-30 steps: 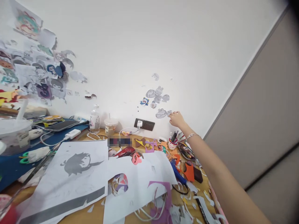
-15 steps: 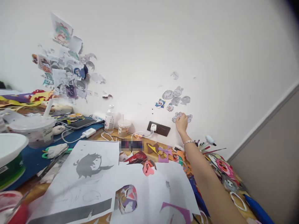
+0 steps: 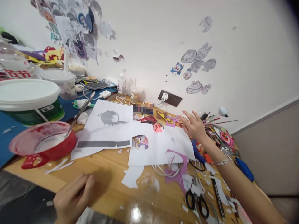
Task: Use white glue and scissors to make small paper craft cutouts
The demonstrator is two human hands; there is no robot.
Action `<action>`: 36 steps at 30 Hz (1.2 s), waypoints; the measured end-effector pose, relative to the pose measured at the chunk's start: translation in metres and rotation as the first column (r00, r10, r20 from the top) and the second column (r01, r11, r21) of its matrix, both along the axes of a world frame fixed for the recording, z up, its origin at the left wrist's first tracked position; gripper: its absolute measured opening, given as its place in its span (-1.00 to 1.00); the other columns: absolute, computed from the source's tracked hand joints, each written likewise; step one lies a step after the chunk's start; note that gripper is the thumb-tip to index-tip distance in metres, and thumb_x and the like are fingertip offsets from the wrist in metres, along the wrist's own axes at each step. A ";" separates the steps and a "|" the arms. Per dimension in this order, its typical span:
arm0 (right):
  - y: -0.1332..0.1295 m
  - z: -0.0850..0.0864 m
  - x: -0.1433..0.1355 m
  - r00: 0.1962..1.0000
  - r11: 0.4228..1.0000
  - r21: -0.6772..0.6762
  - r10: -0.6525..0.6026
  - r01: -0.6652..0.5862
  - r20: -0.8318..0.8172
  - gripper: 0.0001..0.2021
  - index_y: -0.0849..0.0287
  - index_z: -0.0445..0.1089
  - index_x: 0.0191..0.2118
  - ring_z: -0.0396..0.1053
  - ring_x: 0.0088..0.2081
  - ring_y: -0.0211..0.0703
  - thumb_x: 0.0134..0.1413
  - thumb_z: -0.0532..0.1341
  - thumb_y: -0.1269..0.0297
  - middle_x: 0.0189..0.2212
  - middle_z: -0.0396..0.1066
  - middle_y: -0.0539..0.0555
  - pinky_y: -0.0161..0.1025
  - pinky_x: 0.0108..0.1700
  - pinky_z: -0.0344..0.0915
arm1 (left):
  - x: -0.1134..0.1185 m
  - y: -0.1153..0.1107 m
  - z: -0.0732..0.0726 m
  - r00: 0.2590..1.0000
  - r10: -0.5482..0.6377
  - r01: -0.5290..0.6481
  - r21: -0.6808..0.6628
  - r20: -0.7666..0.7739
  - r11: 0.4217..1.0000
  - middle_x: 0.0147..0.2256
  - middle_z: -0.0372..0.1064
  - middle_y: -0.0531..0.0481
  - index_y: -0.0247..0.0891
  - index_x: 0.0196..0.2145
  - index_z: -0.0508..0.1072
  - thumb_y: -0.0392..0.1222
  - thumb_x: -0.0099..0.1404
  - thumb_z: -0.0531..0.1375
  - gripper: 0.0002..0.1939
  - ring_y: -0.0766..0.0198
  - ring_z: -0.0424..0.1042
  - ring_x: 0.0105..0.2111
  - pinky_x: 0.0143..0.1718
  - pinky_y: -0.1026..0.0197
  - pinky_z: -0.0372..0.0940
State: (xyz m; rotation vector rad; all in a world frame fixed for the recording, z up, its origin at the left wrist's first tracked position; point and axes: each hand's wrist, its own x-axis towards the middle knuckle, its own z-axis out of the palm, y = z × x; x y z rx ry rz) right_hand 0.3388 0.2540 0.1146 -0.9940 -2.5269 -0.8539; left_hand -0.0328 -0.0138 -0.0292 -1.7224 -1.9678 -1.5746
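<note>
My right hand (image 3: 193,125) hovers over the desk's right side with its fingers spread and nothing in it. Close by are purple paper scraps (image 3: 173,120) and a white sheet with a cut-out hole (image 3: 161,155). On the wall above are paper cut-outs, among them a grey crocodile-like drawing (image 3: 194,87) and a blue cartoon figure (image 3: 177,68). Down at the desk's front edge, my left hand (image 3: 74,196) is closed with fingers curled. Whatever it may hold is hidden. A printed sheet with a dark-haired figure (image 3: 116,132) lies beyond it.
A red bowl (image 3: 67,141) holding a metal utensil stands left, beside a white-lidded green tub (image 3: 30,109). Black-handled scissors (image 3: 197,203), a black pen (image 3: 217,197) and paper scraps lie front right. Brushes (image 3: 217,118) stand near the wall, below a socket panel (image 3: 174,99).
My right hand has left the cut-outs on the wall, come down over the desk and opened. The view has tilted down, and my left hand has come into sight.
</note>
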 end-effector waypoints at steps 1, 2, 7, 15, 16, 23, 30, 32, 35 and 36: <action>-0.026 -0.002 -0.001 1.000 1.000 -0.004 0.005 -0.005 0.002 -0.63 0.02 0.29 0.02 0.22 0.10 -0.12 0.10 0.01 0.39 0.11 0.24 0.11 0.06 0.22 -0.02 | 0.000 0.000 0.001 0.999 -0.014 0.015 0.024 -0.035 1.000 -0.72 0.04 0.15 -0.29 -0.72 0.21 -0.26 0.18 0.14 -0.65 0.50 0.06 -0.71 -0.64 0.36 0.02; -0.051 -0.005 -0.001 1.000 1.000 0.009 0.001 -0.001 -0.010 -0.64 -0.01 0.31 0.00 0.25 0.08 -0.13 0.10 0.01 0.38 0.09 0.26 0.08 0.05 0.22 -0.03 | 0.000 0.001 0.000 0.999 -0.018 0.019 0.041 -0.034 0.999 -0.72 -0.01 0.15 -0.29 -0.72 0.16 -0.31 0.18 0.12 -0.64 0.50 0.03 -0.70 -0.64 0.35 -0.01; -0.154 -0.023 0.008 0.991 0.973 0.231 0.012 0.020 -0.134 -0.69 -0.10 0.37 -0.11 0.40 -0.09 -0.18 0.09 0.05 0.38 -0.04 0.40 0.01 0.00 0.24 -0.10 | 0.004 -0.001 -0.013 0.989 -0.013 0.038 0.172 -0.146 0.984 -0.71 -0.06 0.16 -0.30 -0.73 0.10 -0.35 0.15 0.13 -0.63 0.48 -0.02 -0.68 -0.59 0.32 -0.05; -0.232 -0.049 0.024 0.907 0.903 0.371 -0.048 0.219 -0.419 -0.83 0.12 0.39 -0.42 0.42 -0.37 -0.28 -0.04 0.12 0.52 -0.40 0.47 -0.04 0.01 0.13 0.07 | 0.010 0.003 -0.007 0.987 0.082 -0.065 0.123 -0.139 0.990 -0.70 -0.04 0.14 -0.32 -0.73 0.12 -0.25 0.22 0.08 -0.61 0.50 0.03 -0.67 -0.56 0.36 -0.06; -0.243 -0.057 0.026 0.877 0.893 0.372 -0.050 0.254 -0.478 -0.83 0.13 0.39 -0.43 0.41 -0.39 -0.28 -0.05 0.11 0.53 -0.44 0.46 -0.04 0.01 0.12 0.09 | 0.010 0.004 -0.005 0.986 0.088 -0.071 0.120 -0.142 0.990 -0.70 -0.02 0.14 -0.32 -0.73 0.12 -0.24 0.23 0.07 -0.60 0.49 0.05 -0.67 -0.56 0.36 -0.06; -0.280 -0.115 0.048 0.523 0.808 0.188 -0.167 0.558 -0.836 -0.80 0.16 0.38 -0.49 0.34 -0.39 -0.16 -0.06 0.03 0.47 -0.52 0.41 0.02 -0.09 -0.06 0.17 | 0.038 -0.003 0.003 0.960 0.024 -0.005 0.068 -0.278 0.998 -0.69 0.18 0.08 -0.29 -0.68 0.27 -0.20 0.22 0.07 -0.67 0.42 0.15 -0.65 -0.59 0.31 -0.10; -0.276 -0.114 0.048 0.113 0.799 -0.092 -0.196 0.594 -0.974 -0.79 0.17 0.36 -0.54 0.32 -0.34 -0.10 -0.13 -0.01 0.43 -0.52 0.37 0.05 -0.16 -0.19 0.22 | 0.072 -0.018 -0.017 0.851 -0.296 0.345 0.036 -0.434 0.938 -0.34 0.42 -0.07 -0.27 -0.29 0.43 -0.19 0.18 -0.02 -0.74 0.26 0.37 -0.35 -0.35 0.25 0.19; -0.277 -0.113 0.047 0.087 0.800 -0.110 -0.199 0.590 -0.976 -0.79 0.17 0.36 -0.54 0.32 -0.34 -0.10 -0.13 -0.01 0.42 -0.52 0.36 0.05 -0.16 -0.19 0.22 | 0.071 -0.016 -0.023 0.848 -0.296 0.361 0.070 -0.439 0.930 -0.37 0.41 -0.09 -0.28 -0.33 0.42 -0.24 0.14 -0.03 -0.75 0.23 0.35 -0.38 -0.38 0.22 0.18; -0.277 -0.114 0.047 0.068 0.796 -0.120 -0.198 0.593 -0.978 -0.79 0.17 0.36 -0.53 0.32 -0.34 -0.10 -0.13 -0.01 0.42 -0.51 0.37 0.05 -0.15 -0.16 0.20 | 0.068 -0.014 -0.026 0.832 -0.306 0.396 0.109 -0.462 0.912 -0.44 0.39 -0.06 -0.26 -0.42 0.41 -0.29 0.09 0.00 -0.81 0.24 0.32 -0.44 -0.42 0.21 0.15; -0.277 -0.114 0.047 0.070 0.796 -0.125 -0.205 0.592 -0.976 -0.79 0.17 0.36 -0.53 0.32 -0.34 -0.10 -0.13 -0.01 0.42 -0.52 0.38 0.05 -0.15 -0.15 0.20 | 0.067 -0.014 -0.026 0.826 -0.314 0.413 0.121 -0.469 0.903 -0.43 0.40 -0.06 -0.26 -0.40 0.42 -0.28 0.10 0.01 -0.81 0.24 0.33 -0.43 -0.42 0.21 0.15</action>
